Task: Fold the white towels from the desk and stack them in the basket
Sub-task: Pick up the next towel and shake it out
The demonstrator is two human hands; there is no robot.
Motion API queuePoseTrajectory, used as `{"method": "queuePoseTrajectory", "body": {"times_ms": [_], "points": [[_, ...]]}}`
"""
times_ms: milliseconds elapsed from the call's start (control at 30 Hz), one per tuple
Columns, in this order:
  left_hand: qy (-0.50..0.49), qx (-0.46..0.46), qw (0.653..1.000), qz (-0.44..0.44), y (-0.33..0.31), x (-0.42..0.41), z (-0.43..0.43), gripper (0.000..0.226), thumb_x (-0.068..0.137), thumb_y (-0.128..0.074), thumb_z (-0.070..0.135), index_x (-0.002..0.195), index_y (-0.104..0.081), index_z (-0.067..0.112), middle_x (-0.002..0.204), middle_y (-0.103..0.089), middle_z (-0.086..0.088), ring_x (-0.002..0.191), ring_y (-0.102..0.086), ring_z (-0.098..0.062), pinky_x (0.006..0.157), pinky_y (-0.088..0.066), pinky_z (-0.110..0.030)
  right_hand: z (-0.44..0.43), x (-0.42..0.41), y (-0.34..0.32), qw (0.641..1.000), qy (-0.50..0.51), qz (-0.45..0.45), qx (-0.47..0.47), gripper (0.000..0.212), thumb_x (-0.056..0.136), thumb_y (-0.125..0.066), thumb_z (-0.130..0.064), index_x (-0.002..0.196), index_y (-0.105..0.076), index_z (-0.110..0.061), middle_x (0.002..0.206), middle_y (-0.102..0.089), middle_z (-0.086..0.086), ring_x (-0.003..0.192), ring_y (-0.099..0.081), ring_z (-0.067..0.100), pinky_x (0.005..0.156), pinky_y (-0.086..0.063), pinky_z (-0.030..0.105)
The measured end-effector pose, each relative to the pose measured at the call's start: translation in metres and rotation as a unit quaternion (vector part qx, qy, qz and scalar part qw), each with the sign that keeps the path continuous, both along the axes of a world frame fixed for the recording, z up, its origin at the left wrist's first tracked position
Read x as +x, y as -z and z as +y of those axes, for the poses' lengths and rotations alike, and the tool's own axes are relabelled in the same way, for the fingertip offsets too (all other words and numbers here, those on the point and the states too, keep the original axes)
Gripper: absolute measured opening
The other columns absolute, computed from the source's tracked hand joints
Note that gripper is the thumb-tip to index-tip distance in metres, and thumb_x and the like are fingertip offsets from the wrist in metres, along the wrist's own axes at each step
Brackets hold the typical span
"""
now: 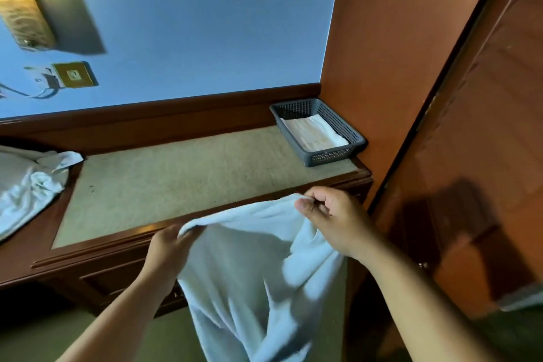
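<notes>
The towel hanging below both hands runs off the bottom edge, so its lower end is out of sight. The fingertips of the left hand are tucked behind the towel's top hem. Far left of that hand, a heap of white cloth is cut by the picture's edge. Beyond the right hand, the near wall of the basket hides part of the folded towels inside, and their number cannot be told. High above the left hand, the lamp and wall plate are blurred.
</notes>
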State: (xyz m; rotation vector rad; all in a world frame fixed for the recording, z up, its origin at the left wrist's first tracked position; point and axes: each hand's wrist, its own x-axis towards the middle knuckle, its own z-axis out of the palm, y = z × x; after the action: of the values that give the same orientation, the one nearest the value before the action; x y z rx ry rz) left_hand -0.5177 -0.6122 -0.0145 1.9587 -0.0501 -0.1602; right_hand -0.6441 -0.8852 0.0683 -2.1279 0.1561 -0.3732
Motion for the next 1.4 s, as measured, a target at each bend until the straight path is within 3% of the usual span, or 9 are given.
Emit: {"method": "queuePoseTrajectory", "body": {"times_ms": [133,267,367,600,767,867,1067,1167,1400], "points": [[0.135,-0.015,0.987,-0.085,-0.053,-0.007,-0.027,0.056,0.078,-0.063,0.069,0.076,-0.067,0.013,0.058,-0.056,-0.011,0.053,-0.053,-0.018,0.050,-0.038,-0.033,0.008,-0.005,0.016,0.993,-0.030,0.103,-0.046,0.021,0.088,-0.072,-0.044,0.093,-0.065,-0.024,0.048,-0.046,-0.010,0.044,-0.042,0.003,0.050,-0.034,0.026],[0.303,0.034,0.935,-0.179,-0.112,-0.037,-0.058,0.018,0.092,-0.071,0.037,0.078,-0.071,0.025,0.064,-0.063,0.005,0.056,-0.055,-0.004,0.049,-0.040,-0.021,0.033,-0.001,0.017,0.994,-0.057,0.092,0.001,0.078,0.069,-0.074,-0.070,0.138,-0.038,-0.055,0.063,-0.063,-0.006,0.059,-0.059,0.003,0.064,-0.050,0.024],[0.291,0.029,0.930,-0.224,-0.125,-0.038,-0.060,0.014,0.088,-0.073,0.039,0.081,-0.073,0.026,0.074,-0.070,0.006,0.065,-0.064,-0.008,0.052,-0.045,-0.019,0.037,0.003,0.017,0.998,-0.049,0.019,0.018,0.042,0.082,-0.062,-0.067,0.101,-0.068,-0.029,0.079,-0.071,0.003,0.075,-0.068,0.018,0.073,-0.055,0.042],[0.243,0.271,0.914,-0.178,-0.021,0.015,-0.008,0.055,0.076,-0.055,0.082,0.089,-0.074,0.033,0.074,-0.070,0.006,0.063,-0.064,-0.013,0.057,-0.049,-0.036,0.030,-0.003,-0.014,0.992,-0.038,-0.110,0.046,0.031,0.093,-0.061,-0.044,0.081,-0.062,-0.015,0.053,-0.032,-0.009,0.051,-0.031,0.004,0.049,-0.026,0.024],[-0.042,0.252,0.966,-0.045,0.043,0.042,0.069,0.017,0.092,-0.067,0.019,0.106,-0.077,0.019,0.100,-0.075,-0.012,0.092,-0.066,-0.033,0.070,-0.046,-0.036,0.016,-0.009,-0.024,0.991,-0.059,-0.085,0.090,0.028,0.093,-0.066,-0.039,0.078,-0.059,-0.016,0.053,-0.029,-0.007,0.049,-0.026,0.004,0.046,-0.021,0.021],[-0.140,0.182,0.971,-0.062,0.019,0.046,0.073,0.027,0.090,-0.053,0.020,0.106,-0.075,0.019,0.097,-0.073,-0.014,0.084,-0.061,-0.032,0.067,-0.043,-0.037,0.009,-0.013,-0.018,0.985,-0.167,0.030,0.037,0.022,0.089,-0.074,-0.036,0.078,-0.065,-0.019,0.059,-0.051,0.002,0.056,-0.045,0.004,0.054,-0.038,0.028],[0.080,0.082,0.943,-0.312,-0.100,0.002,-0.014,0.032,0.077,-0.046,0.030,0.094,-0.073,0.036,0.089,-0.074,0.008,0.079,-0.068,-0.009,0.066,-0.051,-0.025,0.037,0.003,-0.010,0.993,-0.094,0.074,0.023,0.048,0.073,-0.081,-0.055,0.114,-0.063,-0.038,0.052,-0.049,-0.017,0.053,-0.047,0.001,0.060,-0.038,0.019],[0.173,0.109,0.879,-0.430,-0.136,-0.029,-0.047,0.029,0.080,-0.053,0.024,0.097,-0.076,0.029,0.094,-0.066,0.026,0.088,-0.060,0.008,0.081,-0.043,-0.009,0.053,0.010,-0.012,0.993,-0.092,0.068,0.028,0.058,0.067,-0.082,-0.062,0.117,-0.061,-0.043,0.088,-0.069,-0.025,0.082,-0.063,-0.008,0.069,-0.049,0.013],[0.229,0.235,0.870,-0.369,-0.120,-0.018,-0.035,0.020,0.087,-0.074,0.018,0.100,-0.074,0.033,0.092,-0.062,0.017,0.081,-0.057,-0.004,0.074,-0.045,-0.028,0.034,0.002,-0.014,1.000,-0.001,-0.025,-0.015,0.016,0.081,-0.062,-0.033,0.082,-0.070,-0.019,0.073,-0.070,-0.009,0.068,-0.065,0.003,0.063,-0.050,0.029]]}}
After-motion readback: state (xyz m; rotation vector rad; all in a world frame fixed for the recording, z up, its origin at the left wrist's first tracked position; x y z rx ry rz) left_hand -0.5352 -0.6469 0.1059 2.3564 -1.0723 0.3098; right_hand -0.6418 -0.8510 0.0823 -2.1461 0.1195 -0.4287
